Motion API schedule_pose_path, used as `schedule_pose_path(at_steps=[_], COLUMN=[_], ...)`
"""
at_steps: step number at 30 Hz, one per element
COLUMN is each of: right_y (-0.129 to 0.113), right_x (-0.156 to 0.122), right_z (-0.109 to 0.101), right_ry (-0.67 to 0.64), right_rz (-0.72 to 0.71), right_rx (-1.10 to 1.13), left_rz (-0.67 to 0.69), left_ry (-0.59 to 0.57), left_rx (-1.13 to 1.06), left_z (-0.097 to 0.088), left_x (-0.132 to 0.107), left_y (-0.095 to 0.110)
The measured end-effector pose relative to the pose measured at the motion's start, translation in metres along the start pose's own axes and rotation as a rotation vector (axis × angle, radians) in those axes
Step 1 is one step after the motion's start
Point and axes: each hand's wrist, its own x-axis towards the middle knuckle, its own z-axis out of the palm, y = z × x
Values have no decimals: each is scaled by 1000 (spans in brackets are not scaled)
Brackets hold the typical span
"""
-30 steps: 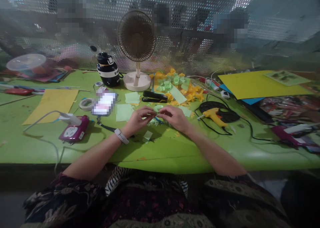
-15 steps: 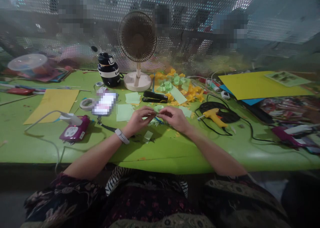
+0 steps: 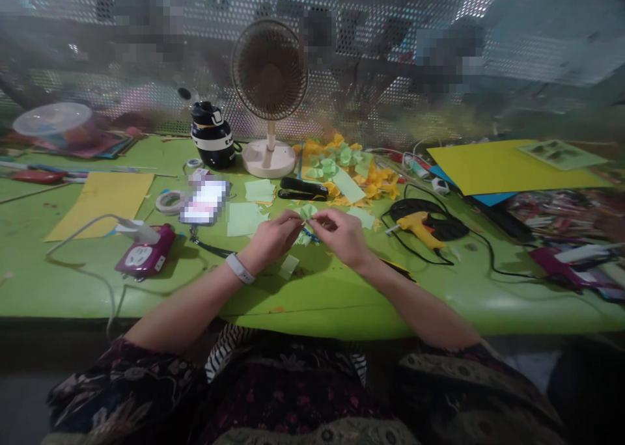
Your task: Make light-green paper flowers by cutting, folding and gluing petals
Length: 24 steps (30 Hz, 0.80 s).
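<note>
My left hand (image 3: 273, 238) and my right hand (image 3: 340, 233) meet over the middle of the green table (image 3: 322, 295), fingers pinched together. Between the fingertips sits a small pale green folded paper piece (image 3: 307, 212), gripped from both sides. More pale green scraps (image 3: 289, 265) lie on the table just under and in front of my hands. A white band is on my left wrist.
A black stapler (image 3: 301, 188), pale green paper squares (image 3: 243, 218) and a heap of yellow and green paper flowers (image 3: 351, 168) lie behind my hands. A yellow glue gun (image 3: 418, 227) with black cable is right. Fan (image 3: 268, 94), black bottle (image 3: 211, 136), tape roll (image 3: 168, 202), pink device (image 3: 144, 255), yellow sheets (image 3: 502, 165).
Both hands have lifted slightly and drawn closer at the fingertips, raising the green paper piece a little. Nothing else on the table moved.
</note>
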Motion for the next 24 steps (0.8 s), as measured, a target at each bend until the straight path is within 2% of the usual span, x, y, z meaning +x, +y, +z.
schedule_pose_path(at_steps=[7, 24], right_y=[-1, 3], right_x=[2, 1], right_z=[0, 1], right_ry=[42, 49], right_rz=[-57, -109], right_rx=[-141, -257], left_rz=[37, 54], left_ry=[-83, -119], left_rx=[123, 148], left_z=[-2, -1], left_x=[0, -1], left_y=[9, 14])
